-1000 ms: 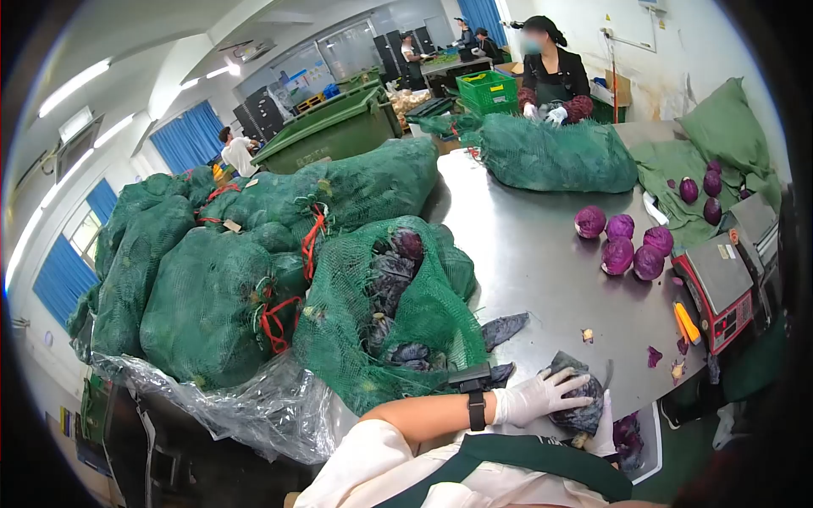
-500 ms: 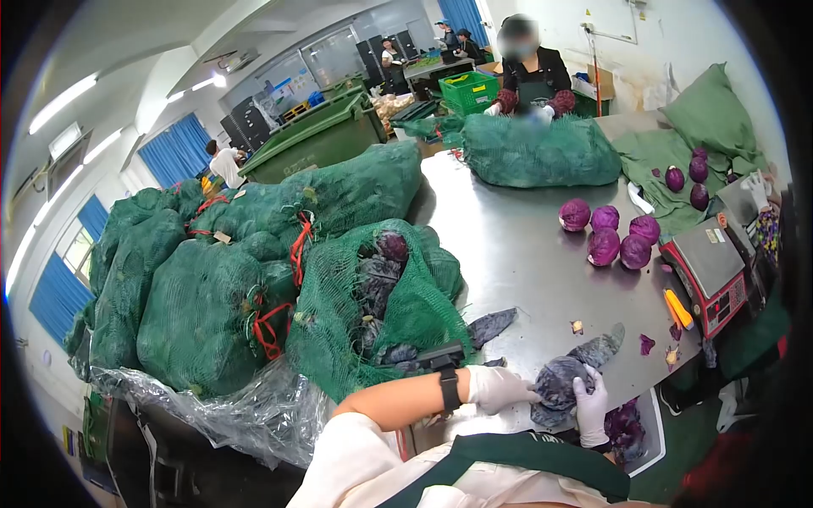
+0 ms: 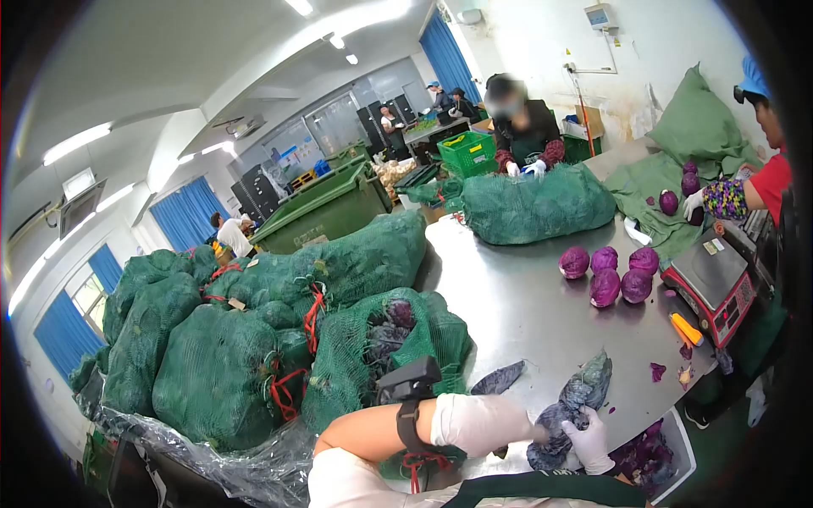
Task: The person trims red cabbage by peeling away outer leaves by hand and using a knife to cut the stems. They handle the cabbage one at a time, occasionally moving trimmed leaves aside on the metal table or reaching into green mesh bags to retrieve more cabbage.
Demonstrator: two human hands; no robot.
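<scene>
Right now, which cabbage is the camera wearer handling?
The dull blue-grey cabbage between the left hand and right hand, with an outer leaf spread away; the five cabbages grouped on the steel table are bright purple.

Red scale (image 3: 711, 273): stood near the right edge of the tabletop (image 3: 517, 296).
Green crate (image 3: 467, 154): sat near a person in dark clothing (image 3: 531, 127).
Large green bin (image 3: 326, 207): stood beyond the tabletop.
Blue curtains (image 3: 179, 218): hung at left.
Ceiling lights (image 3: 76, 144): were lit.
</scene>
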